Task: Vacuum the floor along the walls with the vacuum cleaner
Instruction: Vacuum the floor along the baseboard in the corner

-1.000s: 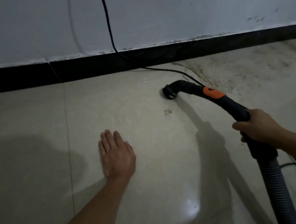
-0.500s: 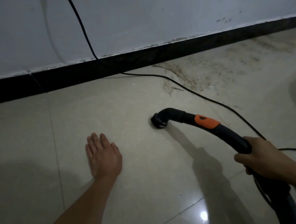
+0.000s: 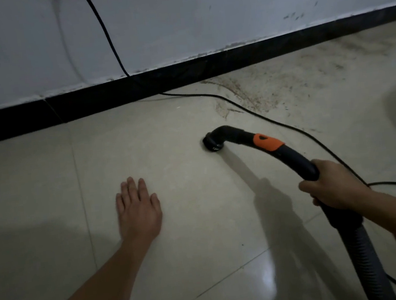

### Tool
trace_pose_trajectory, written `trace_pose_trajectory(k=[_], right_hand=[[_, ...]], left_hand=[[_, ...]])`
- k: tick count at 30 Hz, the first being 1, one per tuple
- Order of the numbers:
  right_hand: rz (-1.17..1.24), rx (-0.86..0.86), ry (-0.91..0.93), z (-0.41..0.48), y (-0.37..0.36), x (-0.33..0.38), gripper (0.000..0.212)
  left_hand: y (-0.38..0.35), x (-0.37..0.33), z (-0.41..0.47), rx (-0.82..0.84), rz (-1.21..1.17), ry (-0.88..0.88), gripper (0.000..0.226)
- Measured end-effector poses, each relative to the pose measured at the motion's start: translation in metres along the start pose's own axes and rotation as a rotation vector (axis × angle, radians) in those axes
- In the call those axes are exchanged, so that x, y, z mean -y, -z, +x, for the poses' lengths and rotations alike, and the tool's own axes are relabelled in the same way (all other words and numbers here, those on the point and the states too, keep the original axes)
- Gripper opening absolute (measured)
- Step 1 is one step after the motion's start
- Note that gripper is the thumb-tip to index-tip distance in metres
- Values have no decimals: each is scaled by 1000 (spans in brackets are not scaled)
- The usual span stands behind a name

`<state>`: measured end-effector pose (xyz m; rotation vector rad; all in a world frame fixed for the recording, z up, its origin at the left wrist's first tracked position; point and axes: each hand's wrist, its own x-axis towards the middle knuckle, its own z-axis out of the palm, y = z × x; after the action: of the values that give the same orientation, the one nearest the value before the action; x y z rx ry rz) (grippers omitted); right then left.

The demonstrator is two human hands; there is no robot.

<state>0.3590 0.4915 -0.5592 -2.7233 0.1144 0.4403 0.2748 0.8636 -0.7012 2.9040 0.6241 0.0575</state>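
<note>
Item: vacuum wand (image 3: 288, 156), black with an orange slider. The nozzle mouth (image 3: 212, 146) is down on the floor (image 3: 189, 236), drawn back from the baseboard (image 3: 184, 75) since a second ago, so the power cord (image 3: 262, 116) now lies between them. Held by right hand (image 3: 335, 186), grip curled round the wand's rear. Bracing: left hand (image 3: 137, 210), grip spread flat on tile. Remaining: dirt patch (image 3: 278, 87) by the wall (image 3: 202, 15); edge pass judged unfinished.

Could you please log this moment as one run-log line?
right hand: grips vacuum handle | nozzle: on floor, short of dirt patch | left hand: flat on floor
</note>
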Motion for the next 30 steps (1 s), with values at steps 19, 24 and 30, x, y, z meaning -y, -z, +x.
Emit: trace_pose_trajectory(k=[19,24,30], right_hand=[[-184,1,118,-42,-23,6,24],[100,101,67,-45,-18,-21,34],[289,-43,-196,-22,18,-91,18]], left_hand=[[14,4,-15,5,-113,27,37],[14,-38,19,37,-184,-39,34],[4,-110,71,59,-190,-101,44]])
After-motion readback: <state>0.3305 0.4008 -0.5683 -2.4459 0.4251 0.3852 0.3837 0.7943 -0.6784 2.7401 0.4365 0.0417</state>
